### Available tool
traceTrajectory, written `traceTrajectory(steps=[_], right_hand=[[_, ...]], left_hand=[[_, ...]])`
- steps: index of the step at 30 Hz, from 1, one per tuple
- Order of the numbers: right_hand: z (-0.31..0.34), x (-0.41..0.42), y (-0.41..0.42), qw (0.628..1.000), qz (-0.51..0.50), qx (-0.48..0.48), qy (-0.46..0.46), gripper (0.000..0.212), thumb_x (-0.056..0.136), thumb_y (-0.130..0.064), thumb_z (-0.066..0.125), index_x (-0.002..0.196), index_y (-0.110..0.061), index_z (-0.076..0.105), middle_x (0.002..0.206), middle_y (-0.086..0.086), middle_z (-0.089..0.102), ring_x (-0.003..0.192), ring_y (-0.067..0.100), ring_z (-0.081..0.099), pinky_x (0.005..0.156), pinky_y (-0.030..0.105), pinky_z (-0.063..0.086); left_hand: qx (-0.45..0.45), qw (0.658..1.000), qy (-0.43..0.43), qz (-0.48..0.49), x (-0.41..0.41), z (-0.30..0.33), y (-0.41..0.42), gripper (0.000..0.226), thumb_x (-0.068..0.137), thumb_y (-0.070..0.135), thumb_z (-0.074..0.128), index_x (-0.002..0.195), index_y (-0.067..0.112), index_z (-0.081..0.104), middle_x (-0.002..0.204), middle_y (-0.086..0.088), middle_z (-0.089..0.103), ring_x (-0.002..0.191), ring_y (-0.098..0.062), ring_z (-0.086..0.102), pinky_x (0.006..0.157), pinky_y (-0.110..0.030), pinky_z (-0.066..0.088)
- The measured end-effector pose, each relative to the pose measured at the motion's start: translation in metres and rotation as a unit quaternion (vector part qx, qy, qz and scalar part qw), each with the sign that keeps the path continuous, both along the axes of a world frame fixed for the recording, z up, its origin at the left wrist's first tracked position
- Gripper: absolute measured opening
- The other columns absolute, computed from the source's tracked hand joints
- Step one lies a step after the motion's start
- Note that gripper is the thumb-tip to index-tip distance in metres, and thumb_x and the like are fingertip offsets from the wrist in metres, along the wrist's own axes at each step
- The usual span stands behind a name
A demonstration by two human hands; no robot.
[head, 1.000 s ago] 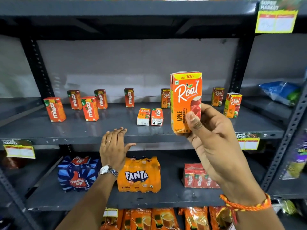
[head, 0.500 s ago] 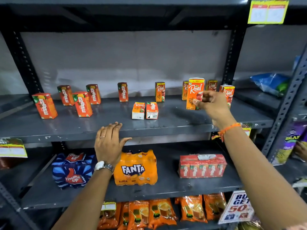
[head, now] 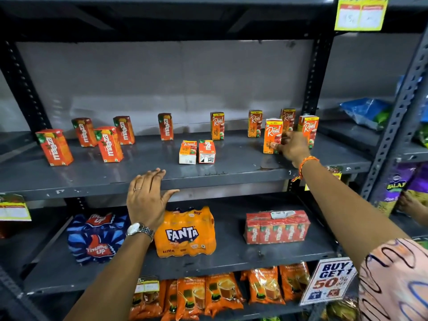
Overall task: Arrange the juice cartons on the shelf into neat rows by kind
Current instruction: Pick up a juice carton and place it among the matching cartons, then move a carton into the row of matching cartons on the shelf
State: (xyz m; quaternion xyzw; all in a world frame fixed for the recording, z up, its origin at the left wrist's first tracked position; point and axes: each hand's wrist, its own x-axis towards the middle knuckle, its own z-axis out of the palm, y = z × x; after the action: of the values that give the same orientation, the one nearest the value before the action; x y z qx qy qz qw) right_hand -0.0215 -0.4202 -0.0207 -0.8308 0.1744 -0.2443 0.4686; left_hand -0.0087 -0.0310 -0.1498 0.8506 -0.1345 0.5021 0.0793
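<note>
On the grey middle shelf (head: 231,172), my right hand (head: 293,147) grips an upright Real apple carton (head: 272,135) standing at the right end. Other Real cartons stand close by at the back: one (head: 254,123) to its left, one (head: 288,118) behind it, one (head: 309,128) to its right, and one (head: 217,125) farther left. Several Maaza cartons (head: 108,143) stand scattered on the left, with one more (head: 165,126) near the middle. Two cartons lie flat mid-shelf: a Real one (head: 187,151) and a Maaza one (head: 206,151). My left hand (head: 148,198) rests flat on the shelf's front edge, empty.
The lower shelf carries a Thums Up pack (head: 97,237), a Fanta pack (head: 185,232) and a wrapped Maaza multipack (head: 278,225). Orange pouches (head: 208,295) fill the bottom shelf. A promo sign (head: 328,279) hangs at lower right. Another person's hand (head: 410,202) shows at the right rack.
My right hand carried the Real apple carton from close to my face out to the right end of the shelf and set it down upright. My left hand stayed on the shelf edge.
</note>
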Motion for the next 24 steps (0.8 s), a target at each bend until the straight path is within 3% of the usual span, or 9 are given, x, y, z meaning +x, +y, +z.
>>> traceTrajectory(steps=[6, 9, 11, 13, 14, 17, 20, 24], right_hand=[[0.0, -0.01, 0.008, 0.997, -0.056, -0.051, 0.01, 0.044, 0.079, -0.02, 0.079, 0.118, -0.004, 0.065, 0.12, 0.014, 0.07, 0.115, 0.033, 0.064, 0.098, 0.041, 0.049], [0.003, -0.034, 0.044, 0.97, -0.171, -0.122, -0.127, 0.039, 0.076, -0.029, 0.081, 0.105, -0.006, 0.068, 0.105, 0.014, 0.072, 0.099, 0.03, 0.068, 0.087, 0.04, 0.056], [0.004, -0.047, 0.083, 0.965, -0.135, -0.153, -0.168, 0.03, 0.079, -0.039, 0.076, 0.088, -0.011, 0.074, 0.082, 0.005, 0.072, 0.077, 0.021, 0.068, 0.074, 0.028, 0.054], [0.001, -0.045, 0.12, 0.98, -0.053, -0.164, -0.104, 0.044, 0.081, -0.053, 0.068, 0.068, -0.011, 0.068, 0.056, 0.0, 0.061, 0.056, 0.018, 0.058, 0.061, 0.023, 0.045], [-0.001, -0.037, 0.134, 0.984, -0.019, -0.164, -0.067, 0.053, 0.081, -0.06, 0.064, 0.065, -0.009, 0.064, 0.054, 0.002, 0.059, 0.056, 0.022, 0.058, 0.06, 0.025, 0.046], [-0.004, -0.012, 0.158, 0.989, 0.039, -0.143, 0.008, 0.057, 0.079, -0.062, 0.061, 0.076, -0.005, 0.063, 0.081, 0.014, 0.07, 0.082, 0.034, 0.068, 0.072, 0.034, 0.053], [-0.007, -0.003, 0.172, 0.985, 0.052, -0.159, 0.038, 0.052, 0.081, -0.057, 0.063, 0.07, -0.006, 0.056, 0.1, 0.021, 0.07, 0.1, 0.039, 0.065, 0.082, 0.038, 0.052], [-0.01, -0.001, 0.181, 0.983, 0.025, -0.173, 0.046, 0.061, 0.08, -0.054, 0.064, 0.108, 0.0, 0.064, 0.12, 0.024, 0.064, 0.117, 0.042, 0.057, 0.093, 0.044, 0.05]], left_hand=[[0.0, 1.0, -0.005, 0.005, 0.0, 0.001, 0.001, 0.061, 0.086, 0.058, 0.057, 0.124, 0.011, 0.061, 0.125, -0.007, 0.067, 0.117, -0.028, 0.061, 0.107, -0.043, 0.037], [-0.005, 1.0, -0.004, 0.009, 0.0, -0.001, -0.001, 0.061, 0.086, 0.057, 0.059, 0.125, 0.011, 0.061, 0.126, -0.007, 0.066, 0.118, -0.028, 0.061, 0.108, -0.043, 0.037], [-0.005, 1.0, -0.01, 0.012, 0.0, -0.001, -0.002, 0.06, 0.086, 0.057, 0.059, 0.124, 0.011, 0.061, 0.126, -0.007, 0.067, 0.118, -0.028, 0.061, 0.107, -0.043, 0.038], [-0.004, 1.0, -0.014, 0.009, -0.002, 0.0, -0.001, 0.06, 0.086, 0.057, 0.06, 0.124, 0.011, 0.062, 0.125, -0.007, 0.067, 0.117, -0.027, 0.061, 0.107, -0.042, 0.038], [-0.003, 1.0, -0.015, 0.008, -0.002, 0.0, -0.001, 0.06, 0.086, 0.057, 0.06, 0.123, 0.011, 0.062, 0.125, -0.006, 0.067, 0.117, -0.027, 0.062, 0.107, -0.042, 0.037], [-0.005, 1.0, -0.009, 0.006, -0.002, 0.002, -0.001, 0.061, 0.086, 0.059, 0.057, 0.124, 0.011, 0.062, 0.126, -0.006, 0.067, 0.118, -0.026, 0.061, 0.108, -0.042, 0.037], [-0.007, 1.0, -0.004, 0.009, -0.002, 0.001, -0.001, 0.062, 0.087, 0.061, 0.054, 0.125, 0.012, 0.062, 0.127, -0.006, 0.067, 0.119, -0.026, 0.061, 0.108, -0.042, 0.037], [-0.005, 1.0, -0.009, 0.011, -0.001, 0.0, -0.002, 0.062, 0.087, 0.061, 0.053, 0.125, 0.012, 0.061, 0.126, -0.006, 0.067, 0.119, -0.026, 0.061, 0.109, -0.042, 0.036]])
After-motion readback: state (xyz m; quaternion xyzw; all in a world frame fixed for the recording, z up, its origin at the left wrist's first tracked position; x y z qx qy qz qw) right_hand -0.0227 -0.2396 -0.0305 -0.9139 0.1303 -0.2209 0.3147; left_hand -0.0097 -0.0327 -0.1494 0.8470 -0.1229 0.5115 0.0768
